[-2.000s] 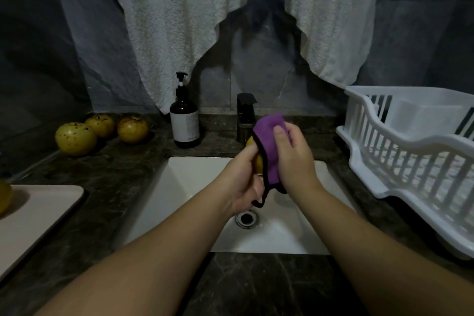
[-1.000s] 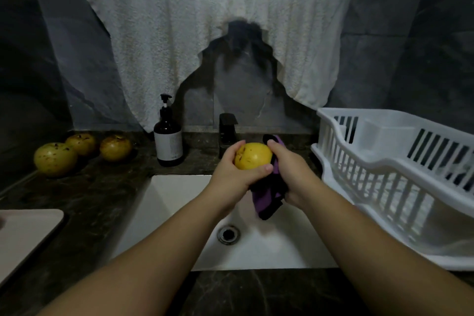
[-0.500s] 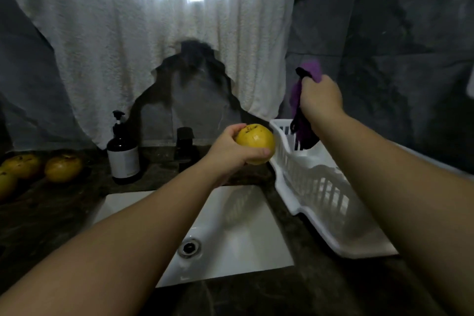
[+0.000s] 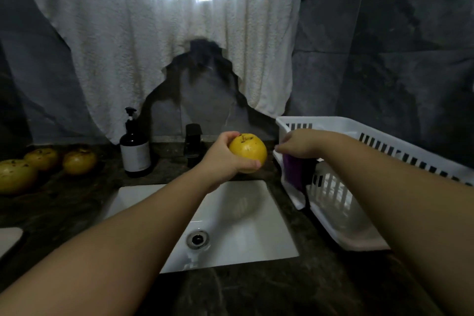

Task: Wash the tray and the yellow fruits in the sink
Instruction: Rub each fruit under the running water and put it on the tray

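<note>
My left hand [image 4: 220,159] grips a yellow fruit [image 4: 248,152] from the left and below, above the back of the white sink [image 4: 243,215]. My right hand [image 4: 300,146] lies over the near-left rim of the white dish rack [image 4: 359,228]. A purple cloth [image 4: 295,171] is draped over that rim under the palm, and the fingers point left, loosely extended. Three more yellow fruits [image 4: 43,164] sit on the dark counter at the far left. A corner of the pale tray [image 4: 7,240] shows at the left edge.
A dark soap pump bottle [image 4: 136,151] and a black faucet [image 4: 193,143] stand behind the sink. The drain [image 4: 197,239] is in the basin's front half. A white towel [image 4: 166,46] hangs on the wall above. Dark marble counter [image 4: 243,290] runs along the front.
My right hand came down from a raised position and laid the purple cloth over the rack's rim. My left hand kept the fruit above the sink. The view shifted back leftward.
</note>
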